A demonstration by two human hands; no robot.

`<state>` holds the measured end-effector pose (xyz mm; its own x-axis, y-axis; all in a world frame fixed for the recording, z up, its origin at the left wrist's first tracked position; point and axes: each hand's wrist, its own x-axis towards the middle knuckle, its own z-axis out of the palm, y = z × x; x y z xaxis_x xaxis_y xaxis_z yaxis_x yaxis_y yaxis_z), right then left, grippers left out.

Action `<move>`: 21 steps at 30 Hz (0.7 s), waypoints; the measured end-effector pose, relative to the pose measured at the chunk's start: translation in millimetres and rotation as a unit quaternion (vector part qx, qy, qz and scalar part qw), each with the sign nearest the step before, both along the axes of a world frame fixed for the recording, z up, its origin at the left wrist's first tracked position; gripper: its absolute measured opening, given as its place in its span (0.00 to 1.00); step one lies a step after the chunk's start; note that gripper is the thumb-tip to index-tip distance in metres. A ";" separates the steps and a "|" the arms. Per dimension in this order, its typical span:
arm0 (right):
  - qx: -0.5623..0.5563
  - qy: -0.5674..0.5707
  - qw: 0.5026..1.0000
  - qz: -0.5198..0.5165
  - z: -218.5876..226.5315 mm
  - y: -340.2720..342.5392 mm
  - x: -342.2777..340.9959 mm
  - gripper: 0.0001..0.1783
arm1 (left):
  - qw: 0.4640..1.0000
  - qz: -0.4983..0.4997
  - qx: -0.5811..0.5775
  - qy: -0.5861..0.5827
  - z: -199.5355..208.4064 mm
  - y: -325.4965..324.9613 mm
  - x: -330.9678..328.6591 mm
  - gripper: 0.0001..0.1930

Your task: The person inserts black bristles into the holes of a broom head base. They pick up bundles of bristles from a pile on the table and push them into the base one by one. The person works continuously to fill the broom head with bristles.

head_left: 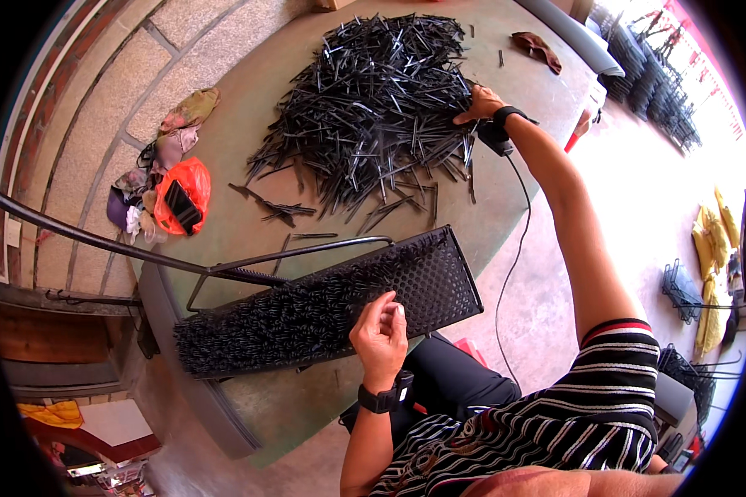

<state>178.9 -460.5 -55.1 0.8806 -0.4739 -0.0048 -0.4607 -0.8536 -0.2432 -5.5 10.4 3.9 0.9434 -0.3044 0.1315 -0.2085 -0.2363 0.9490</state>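
Note:
A long black perforated panel [441,286] lies slanted across the near part of the table. Dense black tufts [265,331] fill most of it, while its right end shows bare holes. Over the border between tufts and bare holes is my left hand [380,331], its fingers curled and pinched together. Whatever they hold is too small to make out. My right hand [482,106] reaches out to the right edge of a big heap of thin black strips [381,108]. Its thumb and fingers are apart at the strips, with the fingertips partly hidden.
A black metal rod frame [99,240] runs from the left to the panel. Beneath my right wrist sits a black device [495,137] with a trailing cable [510,273]. An orange bag [192,178] with a phone [182,207] and cloths lies at the left. A brown cloth [539,51] lies far right.

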 end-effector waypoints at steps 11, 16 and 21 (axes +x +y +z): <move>0.079 0.166 0.982 0.044 30.2 20.8 4.8 0.39 | 1.000 -0.001 0.006 -0.003 1.7 0.8 0.6 0.09; 0.066 0.064 0.995 0.029 19.0 26.3 1.7 0.33 | 1.000 -0.001 -0.005 -0.009 -1.6 1.4 0.2 0.10; 0.081 0.077 0.993 0.026 25.5 38.4 -3.6 0.31 | 1.000 -0.003 -0.003 -0.019 1.2 1.7 0.2 0.09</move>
<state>175.3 -422.1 -29.6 0.8870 -0.4090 -0.2143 -0.4587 -0.8332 -0.3088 -5.3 12.1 5.1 0.9355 -0.3100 0.1693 -0.2466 -0.2299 0.9415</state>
